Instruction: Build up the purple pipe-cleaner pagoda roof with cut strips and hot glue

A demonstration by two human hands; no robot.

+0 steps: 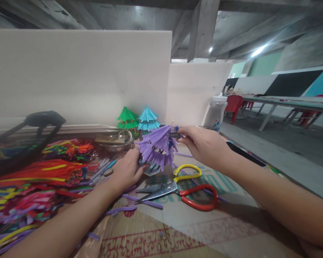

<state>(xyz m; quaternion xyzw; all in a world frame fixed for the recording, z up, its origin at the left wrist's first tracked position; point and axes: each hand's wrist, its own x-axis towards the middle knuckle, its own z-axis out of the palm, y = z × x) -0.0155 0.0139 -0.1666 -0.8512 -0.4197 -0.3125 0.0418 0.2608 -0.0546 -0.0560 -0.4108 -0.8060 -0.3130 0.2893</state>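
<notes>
A purple two-tiered pagoda model [157,145], made of fuzzy pipe-cleaner strips, stands tilted between my hands. My left hand [127,167] grips its lower left side near the pale base, the thumb in front and the other fingertips partly hidden. At the upper right of the roof, my right hand [200,143] pinches a small dark tool with a blue part [176,134]; its kind is unclear, and its tip meets the purple strips. Just below the model lie open scissors [174,188] with one yellow and one red handle. Cut purple strips [144,201] are scattered around the blades.
Green [127,118] and blue [148,118] pagoda models stand behind, against a white partition [78,79]. Bundles of coloured pipe cleaners [37,173] cover the left side, near a clear round dish [115,139]. A clear bottle [216,111] stands at the back right.
</notes>
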